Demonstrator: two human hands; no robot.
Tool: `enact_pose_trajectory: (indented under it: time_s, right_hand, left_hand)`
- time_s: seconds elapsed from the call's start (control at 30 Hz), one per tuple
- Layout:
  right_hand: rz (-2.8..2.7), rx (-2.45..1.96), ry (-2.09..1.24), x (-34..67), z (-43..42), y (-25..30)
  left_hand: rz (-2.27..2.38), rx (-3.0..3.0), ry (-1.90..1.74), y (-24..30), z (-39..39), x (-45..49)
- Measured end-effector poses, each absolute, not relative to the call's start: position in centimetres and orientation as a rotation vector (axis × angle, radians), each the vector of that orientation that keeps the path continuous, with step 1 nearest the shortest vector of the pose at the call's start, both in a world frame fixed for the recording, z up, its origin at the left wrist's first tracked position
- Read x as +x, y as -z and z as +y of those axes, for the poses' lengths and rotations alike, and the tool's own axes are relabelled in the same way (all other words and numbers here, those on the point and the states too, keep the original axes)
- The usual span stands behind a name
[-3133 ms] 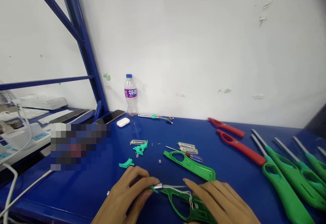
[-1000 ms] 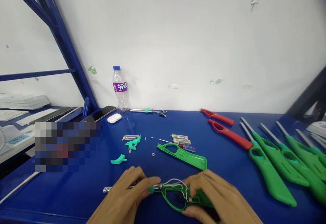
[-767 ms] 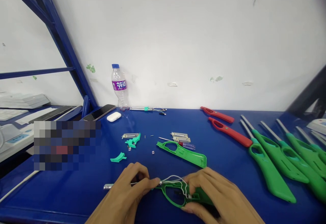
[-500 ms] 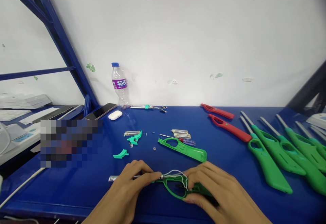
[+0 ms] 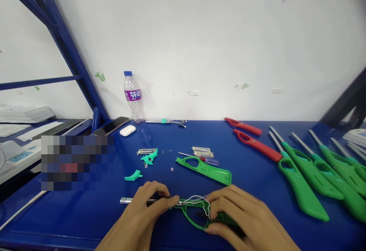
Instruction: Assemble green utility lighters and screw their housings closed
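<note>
An open green lighter shell lies at the near edge of the blue table, with white wires looped over it. My left hand is closed, pinching the metal tube where it enters the shell's nose. The tube sticks out to the left past my fingers. My right hand is closed over the shell's handle end, with fingertips beside the wires. A second green half shell lies just beyond, apart from both hands.
Small teal parts, a teal trigger, metal strips and a screwdriver lie mid-table. Two red lighters and several green lighters lie at the right. A water bottle, phone and earbud case stand at the back.
My right hand has gone from lying flat on the handle to gripping it. The left fingers have slid along the tube to the shell's nose, and the wires now loop over the shell.
</note>
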State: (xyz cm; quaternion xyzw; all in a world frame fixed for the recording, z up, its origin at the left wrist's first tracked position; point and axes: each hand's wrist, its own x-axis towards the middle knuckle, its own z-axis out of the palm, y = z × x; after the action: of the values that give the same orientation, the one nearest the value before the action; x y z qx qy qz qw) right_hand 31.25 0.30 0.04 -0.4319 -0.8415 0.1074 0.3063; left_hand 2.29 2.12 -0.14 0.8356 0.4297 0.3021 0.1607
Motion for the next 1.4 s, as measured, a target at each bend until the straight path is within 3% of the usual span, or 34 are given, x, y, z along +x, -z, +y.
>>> enact_pose_trajectory:
  time_s: [0.8, 1.4]
  right_hand:
    - [-2.153, -1.165, -0.345, 31.2, -0.2, -0.2]
    - [-2.244, -1.010, 0.058, 31.4, -0.4, -1.4]
  left_hand:
    - [1.088, 2.351, -0.968, -0.9, 3.2, 2.1]
    - [1.059, 2.349, -1.007, -0.8, 3.2, 2.6]
